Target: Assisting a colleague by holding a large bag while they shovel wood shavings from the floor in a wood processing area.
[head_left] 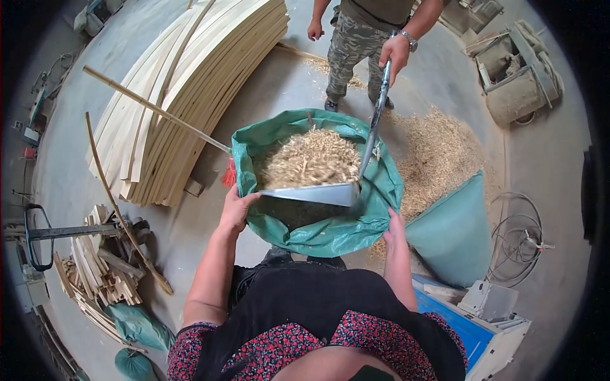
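A green woven sack point(292, 240) stands in front of me with its mouth spread wide. My left hand point(237, 208) is closed on the left side of its rim, and my right hand point(395, 226) grips the right side, its fingers partly hidden by the fabric. Over the sack's mouth is a metal scoop shovel point(318, 193), slightly blurred and heaped with wood shavings point(312, 157). A person opposite me holds its long dark handle point(377, 114) in one hand point(395, 56). The inside of the sack lies in shadow below the scoop.
A loose pile of shavings point(438, 152) covers the floor at right, beside a full green sack point(457, 235). Stacked boards point(190, 95) fill the far left. A broom point(159, 113), a stick point(105, 165), wood scraps point(108, 273) and a coiled hose point(518, 238) lie around.
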`<state>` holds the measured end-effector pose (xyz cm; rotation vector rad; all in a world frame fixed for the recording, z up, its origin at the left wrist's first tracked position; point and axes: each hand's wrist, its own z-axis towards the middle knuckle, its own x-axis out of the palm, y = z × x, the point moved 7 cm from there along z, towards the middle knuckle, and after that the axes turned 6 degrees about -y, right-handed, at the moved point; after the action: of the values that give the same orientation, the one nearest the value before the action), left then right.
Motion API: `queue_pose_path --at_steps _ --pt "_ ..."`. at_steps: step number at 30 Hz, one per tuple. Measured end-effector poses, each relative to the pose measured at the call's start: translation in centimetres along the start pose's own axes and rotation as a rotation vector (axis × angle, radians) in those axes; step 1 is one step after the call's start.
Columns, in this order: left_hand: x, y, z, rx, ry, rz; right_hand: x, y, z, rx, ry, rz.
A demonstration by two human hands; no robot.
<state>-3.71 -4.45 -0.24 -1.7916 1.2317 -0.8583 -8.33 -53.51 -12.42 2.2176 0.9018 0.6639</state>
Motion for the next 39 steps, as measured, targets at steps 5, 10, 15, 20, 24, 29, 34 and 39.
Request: queue_pose_path --at_steps 5,10,15,20,24,29,34,39 --pt "-0.7 -0.2 -0.4 0.010 -0.028 -0.039 1.3 1.0 -1.7 -0.025 -0.025 -0.052" --pt "-0.9 -0.1 -0.6 0.013 -0.038 -0.051 0.3 0.8 -1.1 -0.033 0.011 -0.127" --pt "-1.2 0.3 -1.0 -0.006 -0.052 -0.056 1.3 1.3 -2.0 -0.005 0.118 -0.319" --pt "-0.7 -0.1 -1.4 -0.024 -0.031 -0.063 1.4 3.9 1.2 0.042 0.087 -0.153" --pt "-1.6 0.8 -1.7 -0.084 -0.071 -0.055 4.8 4.0 3.2 0.034 0.121 -0.178" --pt "-3.0 1.5 -1.7 -0.125 -0.153 -0.174 8.8 1.3 5.1 0.128 0.147 -0.155" --pt "-16.4 3.4 -2.8 0.012 -0.370 -0.187 18.0 -2.2 -4.9 -0.020 0.168 -0.544" --pt "-26.0 10.3 -6.5 -0.083 -0.609 -0.159 22.4 -9.3 -13.4 0.132 0.421 -0.729"
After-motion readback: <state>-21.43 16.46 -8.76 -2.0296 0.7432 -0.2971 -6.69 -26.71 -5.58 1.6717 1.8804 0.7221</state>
